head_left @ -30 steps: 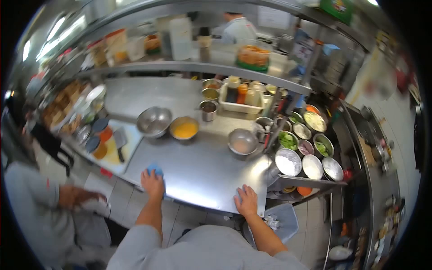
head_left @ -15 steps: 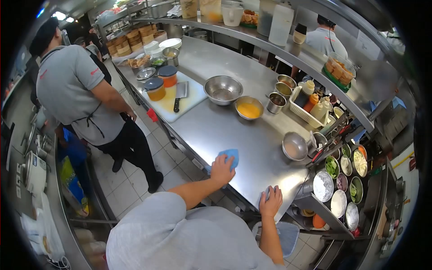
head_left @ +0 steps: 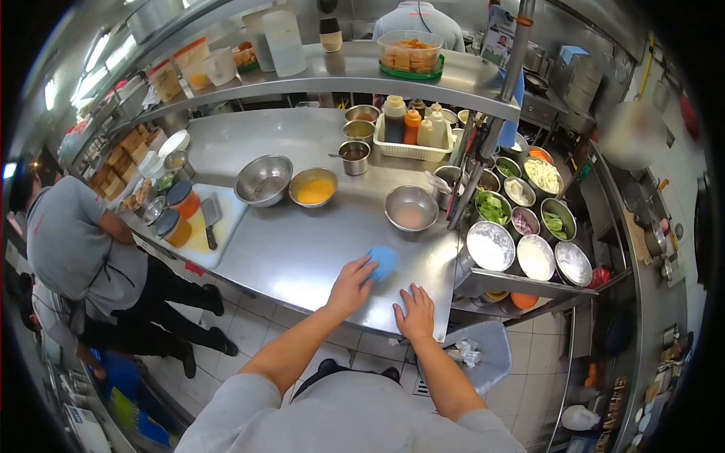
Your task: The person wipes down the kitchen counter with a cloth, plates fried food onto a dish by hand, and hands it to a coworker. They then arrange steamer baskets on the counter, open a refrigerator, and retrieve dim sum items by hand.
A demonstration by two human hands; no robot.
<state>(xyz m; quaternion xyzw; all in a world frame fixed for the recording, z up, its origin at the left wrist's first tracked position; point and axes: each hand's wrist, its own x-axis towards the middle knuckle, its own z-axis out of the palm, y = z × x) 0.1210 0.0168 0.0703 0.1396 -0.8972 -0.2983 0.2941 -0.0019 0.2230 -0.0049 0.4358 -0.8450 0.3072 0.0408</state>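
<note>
My left hand (head_left: 353,287) is closed on a blue cloth (head_left: 384,262), which lies bunched against the steel worktop (head_left: 302,264). My right hand (head_left: 415,313) rests flat near the worktop's front right corner, its fingers spread and holding nothing. Beyond the cloth stands a steel bowl (head_left: 411,209) with a little pale, cloudy content. Farther left are a bowl of yellow liquid (head_left: 313,187) and a larger steel bowl (head_left: 263,181). A cleaver (head_left: 211,219) lies on the white cutting board (head_left: 230,219), beside two lidded tubs of orange and amber content.
A white basket of squeeze bottles (head_left: 413,147) sits under the overhead shelf (head_left: 355,72). Several ingredient tins, including one of white powder (head_left: 491,246), fill the right side. A bin (head_left: 491,355) stands below the worktop corner. One co-worker (head_left: 83,234) is at left, another (head_left: 419,26) behind the shelf.
My view has turned right. My left hand and the cloth have moved inward from the front edge, nearer my right hand. My right hand stays on the worktop near the corner.
</note>
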